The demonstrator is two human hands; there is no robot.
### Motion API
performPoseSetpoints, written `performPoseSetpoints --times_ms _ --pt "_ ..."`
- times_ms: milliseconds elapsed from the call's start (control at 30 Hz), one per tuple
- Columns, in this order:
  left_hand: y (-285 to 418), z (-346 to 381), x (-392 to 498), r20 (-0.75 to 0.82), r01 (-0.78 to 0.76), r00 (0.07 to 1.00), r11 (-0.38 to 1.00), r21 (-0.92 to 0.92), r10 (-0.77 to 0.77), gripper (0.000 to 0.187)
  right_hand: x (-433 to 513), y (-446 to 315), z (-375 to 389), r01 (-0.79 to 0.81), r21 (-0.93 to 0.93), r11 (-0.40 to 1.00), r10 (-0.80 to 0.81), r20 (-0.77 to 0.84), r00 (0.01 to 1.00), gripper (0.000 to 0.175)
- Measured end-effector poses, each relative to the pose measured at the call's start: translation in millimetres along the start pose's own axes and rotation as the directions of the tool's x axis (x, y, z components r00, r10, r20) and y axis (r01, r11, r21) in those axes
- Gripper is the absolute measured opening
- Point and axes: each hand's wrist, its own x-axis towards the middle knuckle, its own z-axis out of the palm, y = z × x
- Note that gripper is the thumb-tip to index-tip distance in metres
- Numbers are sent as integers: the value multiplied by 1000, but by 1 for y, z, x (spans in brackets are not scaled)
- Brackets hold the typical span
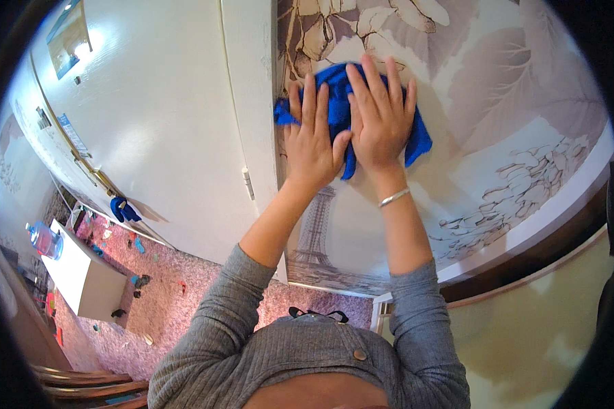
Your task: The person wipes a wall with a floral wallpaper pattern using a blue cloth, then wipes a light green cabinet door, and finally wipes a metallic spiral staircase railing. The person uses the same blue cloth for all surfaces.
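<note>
A bright blue cloth [340,110] is spread, creased, against a wall [465,194] papered with leaves, blossoms and an Eiffel Tower drawing. My left hand [314,138] presses it flat from the left, fingers pointing up and slightly apart. Alongside, my right hand [381,120] holds the cloth to the wall with spread fingers, its palm hidden. The two thumbs come close together over the middle of the cloth. Loose corners of it stick out past both hands and hang below. A silver bangle [394,198] circles my right wrist.
Left of the wall stands a white door [174,117] with a hinge [248,184]; another blue cloth [125,209] hangs at its handle. A pink carpet [199,291] bears scattered small items. A large water bottle [46,240] stands on a white cabinet [89,276]. A pale yellowish surface [522,332] lies at right.
</note>
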Motion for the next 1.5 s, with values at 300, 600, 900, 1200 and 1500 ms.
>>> performPoseSetpoints --times_ms 300,600,900,1200,1500 --pt "32 10 -41 282 -73 957 997 -10 73 79 -86 32 -22 -97 -393 915 31 -169 985 28" --pt "50 20 61 2 -167 986 986 -25 167 77 -1 77 -38 -61 -192 980 9 -261 965 40" --pt "28 4 37 49 -50 998 996 80 46 75 -1 52 -21 46 -40 998 -57 -316 947 28" --pt "33 12 0 93 25 995 999 35 -28 81 -29 43 -31 -20 -286 958 -9 -99 995 42" --pt "54 24 9 76 -11 997 1000 -16 12 74 -41 69 -46 -97 -193 976 120 112 986 48"
